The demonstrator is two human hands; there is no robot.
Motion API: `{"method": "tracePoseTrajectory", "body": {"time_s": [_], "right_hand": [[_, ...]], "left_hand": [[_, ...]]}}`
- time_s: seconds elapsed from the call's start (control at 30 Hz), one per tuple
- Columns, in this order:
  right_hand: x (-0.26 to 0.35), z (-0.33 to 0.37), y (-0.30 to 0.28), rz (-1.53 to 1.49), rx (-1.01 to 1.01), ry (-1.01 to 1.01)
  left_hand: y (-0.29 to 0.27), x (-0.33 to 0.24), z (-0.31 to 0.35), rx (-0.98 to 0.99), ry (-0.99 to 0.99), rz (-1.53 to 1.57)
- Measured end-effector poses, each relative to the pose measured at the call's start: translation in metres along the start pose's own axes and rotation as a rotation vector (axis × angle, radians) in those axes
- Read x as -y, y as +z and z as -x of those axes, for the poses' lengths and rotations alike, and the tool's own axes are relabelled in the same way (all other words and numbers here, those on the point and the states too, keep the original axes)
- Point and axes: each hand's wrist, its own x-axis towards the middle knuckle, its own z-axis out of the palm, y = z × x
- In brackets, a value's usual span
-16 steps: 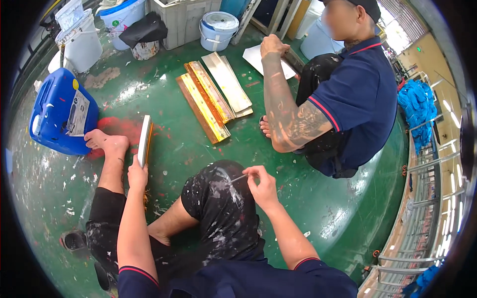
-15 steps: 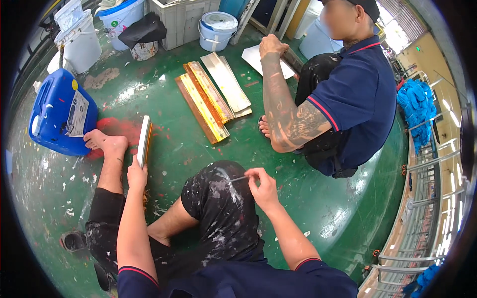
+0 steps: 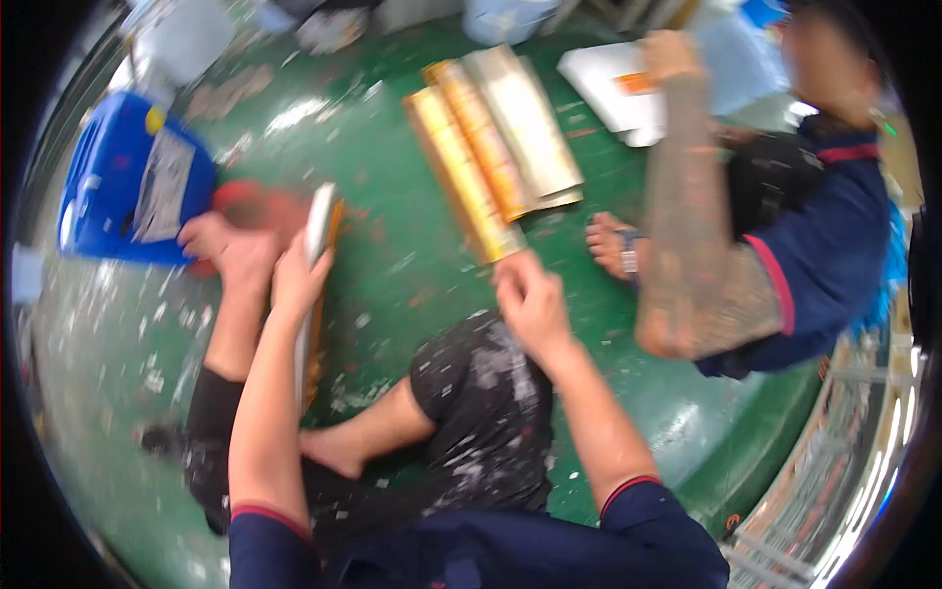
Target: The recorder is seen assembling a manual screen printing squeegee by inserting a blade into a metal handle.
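Between my legs, my left hand is closed around a long squeegee with a pale face and an orange edge, standing tilted. My right hand is pinched above my paint-spattered knee, at the near end of a yellow-stained squeegee on the floor. Blur hides whatever is between its fingers, and I cannot tell if it touches that squeegee. Beside it lie another orange-yellow squeegee and a stack of cream-coloured bars.
A blue jerrycan stands by my bare foot. At right a co-worker crouches, an arm over white sheets. Pale buckets line the far side. Red paint stains mark the green floor.
My right hand has moved forward from my knee to the squeegees' near end; the thin grey strip it held is no longer visible. The view has shifted, and the co-worker's arm has moved.
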Motion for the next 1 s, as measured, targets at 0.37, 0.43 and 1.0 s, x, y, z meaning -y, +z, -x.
{"method": "tracePoseTrajectory", "body": {"time_s": [0.37,0.43,1.0], "right_hand": [[-0.031,-0.146,0.211,0.134,0.297,0.248],[-0.029,-0.150,0.220,0.171,0.289,0.170],[-0.011,-0.138,0.214,0.211,0.339,0.164]], "left_hand": [[0.035,-0.012,-0.060,0.124,-0.240,-0.099],[0.026,0.005,-0.067,0.090,-0.188,-0.023],[0.029,0.006,-0.069,0.189,-0.253,0.020]]}}
